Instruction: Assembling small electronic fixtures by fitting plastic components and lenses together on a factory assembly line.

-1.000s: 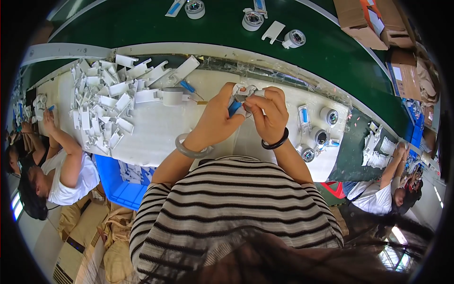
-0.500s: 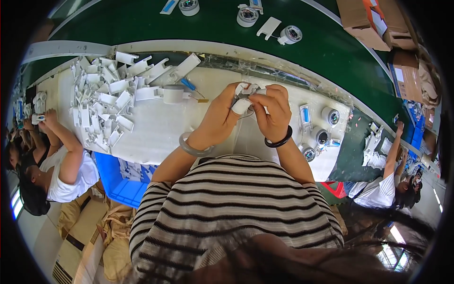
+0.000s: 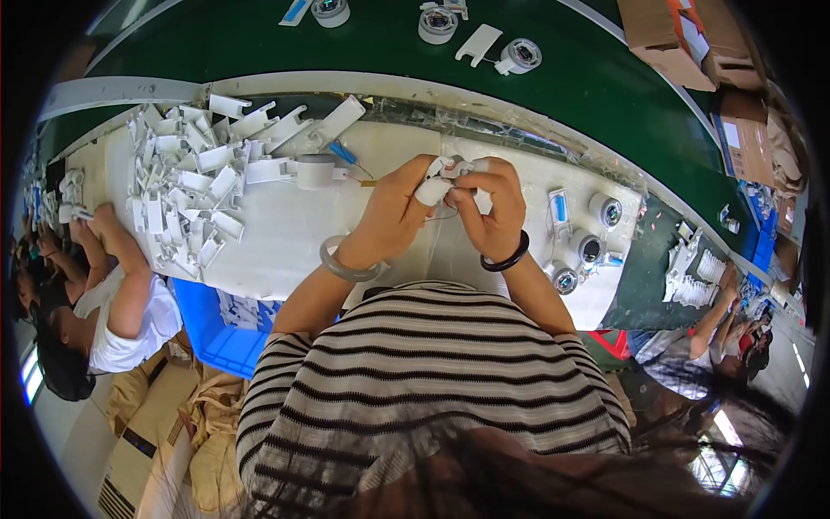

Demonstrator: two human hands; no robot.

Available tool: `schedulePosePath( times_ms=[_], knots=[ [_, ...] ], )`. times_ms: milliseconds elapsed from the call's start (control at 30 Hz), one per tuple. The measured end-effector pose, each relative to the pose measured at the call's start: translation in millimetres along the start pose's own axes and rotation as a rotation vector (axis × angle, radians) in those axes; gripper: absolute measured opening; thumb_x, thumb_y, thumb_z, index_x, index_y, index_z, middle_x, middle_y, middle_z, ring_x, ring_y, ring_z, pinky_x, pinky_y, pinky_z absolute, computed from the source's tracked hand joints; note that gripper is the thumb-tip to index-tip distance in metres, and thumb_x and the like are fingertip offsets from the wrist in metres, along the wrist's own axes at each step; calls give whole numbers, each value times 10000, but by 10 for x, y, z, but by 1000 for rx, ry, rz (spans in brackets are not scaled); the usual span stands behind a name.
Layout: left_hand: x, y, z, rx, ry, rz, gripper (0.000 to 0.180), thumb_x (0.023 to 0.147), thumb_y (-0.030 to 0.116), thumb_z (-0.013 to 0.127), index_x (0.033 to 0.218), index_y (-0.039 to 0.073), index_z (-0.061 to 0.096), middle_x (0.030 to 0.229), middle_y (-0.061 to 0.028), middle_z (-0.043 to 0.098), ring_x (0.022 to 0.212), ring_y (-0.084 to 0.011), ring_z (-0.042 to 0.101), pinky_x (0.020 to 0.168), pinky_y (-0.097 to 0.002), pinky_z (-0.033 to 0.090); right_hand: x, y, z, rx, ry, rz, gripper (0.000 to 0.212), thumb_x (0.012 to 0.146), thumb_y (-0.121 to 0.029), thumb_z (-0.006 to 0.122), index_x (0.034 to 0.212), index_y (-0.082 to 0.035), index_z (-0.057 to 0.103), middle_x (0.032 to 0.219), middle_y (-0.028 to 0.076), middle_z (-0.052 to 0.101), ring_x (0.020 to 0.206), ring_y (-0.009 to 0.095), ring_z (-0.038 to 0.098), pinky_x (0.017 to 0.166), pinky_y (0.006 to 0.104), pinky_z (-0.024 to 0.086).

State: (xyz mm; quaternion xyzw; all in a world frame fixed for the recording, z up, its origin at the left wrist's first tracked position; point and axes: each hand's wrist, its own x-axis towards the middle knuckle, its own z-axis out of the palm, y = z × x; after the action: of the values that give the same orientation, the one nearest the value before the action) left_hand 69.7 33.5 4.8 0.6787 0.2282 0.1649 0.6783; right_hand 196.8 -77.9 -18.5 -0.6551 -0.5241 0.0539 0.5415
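Note:
Both hands meet above the white work surface, around a small white plastic part [image 3: 449,164]. My left hand [image 3: 391,216] grips it from the left, with a white wrap over the thumb. From the other side my right hand [image 3: 494,208] pinches at the part, thumb and forefinger pressed together. A thin wire [image 3: 443,216] runs below the fingers. Much of the part is hidden behind the fingers, so its full shape cannot be told. Left of my hands lies a white round housing [image 3: 316,171], with a blue piece [image 3: 342,153] on wires beside it.
White plastic brackets [image 3: 194,177] form a large heap at left. Several round units [image 3: 588,248] sit at right. A blue bin [image 3: 226,346] stands below the table edge. Beyond the ledge, a green belt [image 3: 553,95] carries more units. Co-workers [image 3: 130,303] sit on both sides.
My hands have shifted slightly left, still together on the white part. Units on the green belt have moved left. At right, a co-worker's raised arm has come down.

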Motion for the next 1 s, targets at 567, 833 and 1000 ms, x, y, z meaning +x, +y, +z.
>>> schedulePosePath(
  times_ms=[567, 833, 1000],
  knots=[
    [-73, -222, -106, -45, 225, -25, 263, 826, 134, 690, 1030, 7, 582, 858, -26, 612, 769, -85, 549, 684, -223, 459, 208, 128, -89, 51, -57, 333, 556, 743, -151, 739, 1221, -40, 479, 1118, 153, 535, 995, 295, 549, 848, 338, 453],
    [-84, -285, -95, -201, 233, -148, 202, 845, 117, 678, 980, 4, 579, 862, -16, 603, 756, -58, 557, 646, -210, 466, 196, 111, -90, -59, -86, 275, 587, 719, -170, 765, 1217, -43, 482, 1118, 168, 530, 1012, 327, 541, 851, 363, 461],
    [-85, -359, -123, -208, 216, -133, 228, 839, 91, 680, 1023, 13, 570, 886, 1, 596, 783, -54, 553, 663, -195, 455, 199, 109, -94, -95, -106, 266, 586, 718, -183, 769, 1212, -40, 487, 1112, 181, 531, 1007, 343, 542, 838, 374, 467]
  ],
)
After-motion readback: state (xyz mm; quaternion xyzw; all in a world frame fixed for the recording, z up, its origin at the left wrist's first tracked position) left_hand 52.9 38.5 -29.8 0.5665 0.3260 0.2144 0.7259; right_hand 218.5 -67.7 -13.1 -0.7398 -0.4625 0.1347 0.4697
